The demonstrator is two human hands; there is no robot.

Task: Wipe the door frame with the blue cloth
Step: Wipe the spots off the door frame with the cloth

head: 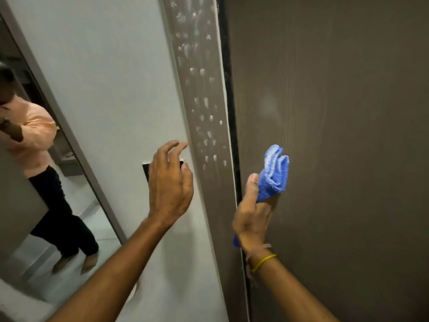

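A grey-brown door frame [204, 94] runs steeply up the middle, dotted with several white foam spots along its upper half. My right hand [253, 214] is closed on a bunched blue cloth [274, 175], held up against the dark brown door [336, 135] just right of the frame. The cloth's upper part sticks out above my thumb and a small blue tail shows below my wrist. My left hand [170, 182] hovers in front of the white wall just left of the frame, fingers apart and curled, holding nothing.
A black switch plate [146, 173] sits on the white wall [111, 77] behind my left hand. At the far left another doorway shows a person in a peach shirt and black trousers [39, 159] standing on a pale floor.
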